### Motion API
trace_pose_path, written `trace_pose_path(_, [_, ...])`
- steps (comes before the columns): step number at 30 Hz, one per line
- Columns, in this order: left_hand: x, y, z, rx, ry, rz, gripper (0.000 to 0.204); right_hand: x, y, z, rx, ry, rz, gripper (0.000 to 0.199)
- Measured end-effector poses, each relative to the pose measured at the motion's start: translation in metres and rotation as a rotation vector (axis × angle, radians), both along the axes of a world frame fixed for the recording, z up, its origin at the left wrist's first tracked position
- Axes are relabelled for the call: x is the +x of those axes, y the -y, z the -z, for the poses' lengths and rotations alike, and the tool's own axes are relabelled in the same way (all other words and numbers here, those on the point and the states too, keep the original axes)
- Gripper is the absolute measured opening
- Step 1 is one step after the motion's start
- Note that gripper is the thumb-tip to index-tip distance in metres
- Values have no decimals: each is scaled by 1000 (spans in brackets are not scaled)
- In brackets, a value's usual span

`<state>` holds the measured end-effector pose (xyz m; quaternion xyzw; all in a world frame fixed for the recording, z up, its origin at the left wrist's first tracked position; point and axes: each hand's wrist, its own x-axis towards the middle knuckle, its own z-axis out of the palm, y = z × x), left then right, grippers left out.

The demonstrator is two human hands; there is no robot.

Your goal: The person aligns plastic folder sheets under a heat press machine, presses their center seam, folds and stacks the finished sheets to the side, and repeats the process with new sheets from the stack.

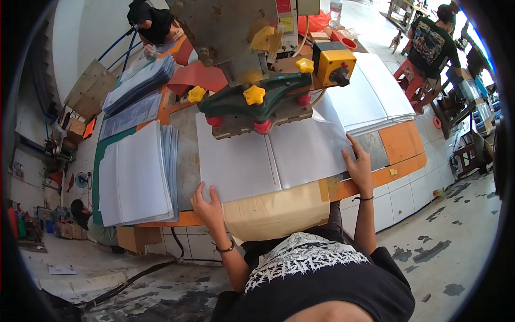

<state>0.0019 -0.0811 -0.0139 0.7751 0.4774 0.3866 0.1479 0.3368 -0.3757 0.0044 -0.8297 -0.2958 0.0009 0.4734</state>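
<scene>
Orange-edged worktable with a grey metal top: spans the space in front of you. Over its middle: heavy press with a green cast-metal head, yellow star knobs and red feet; whether its plate bears on the work or hangs just above, cannot tell.

Wide white, slightly glossy flat sheet: lies on the tabletop between you and the press, its far middle part hidden under the head. Long axis runs left to right across your body, right end a little farther from you. Stack of white sheets to its left; second white stack beyond its right end.

Pale yellow smooth panel: just below the sheet's near edge, toward your body.

Left hand: at the near left corner, fingers spread, not closed. Right hand: at the right edge, thumb and fingers apart, no firm pinch seen. Neither is clearly nearer the middle.

Dark-lined centre seam: points away from you, under the head. Judgement: any shift turns on this seam's line against the head, steered from both ends.
</scene>
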Motion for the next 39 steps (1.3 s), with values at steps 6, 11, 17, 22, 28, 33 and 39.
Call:
trace_pose_path(6, [0, 2, -3, -37, -56, 9, 34, -11, -3, -7, 15, -53, 72, 45])
trace_pose_path(11, [1, -1, 0, -16, -25, 32, 33, -4, 1, 0, -28, 69, 3, 42])
trace_pose_path(17, [-2, -1, 2, -11, -3, 20, 30, -14, -8, -8, 97, 36, 78, 38])
trace_pose_path(22, [-4, -5, 4, -5, 84, 48, 25, -12, -4, -6, -33, 68, 50, 28])
trace_pose_path(28, [-1, -3, -2, -32, 151, 45, 21, -8, -7, -2, 46, 75, 10, 20])
trace_pose_path(33, [-2, -9, 0, -13, 190, 16, 18, -7, -9, -5, 19, 75, 21, 18])
trace_pose_path(39, [-4, -7, 7, -9, 228, 26, 17, -5, -6, 1, 33, 151, 57, 17])
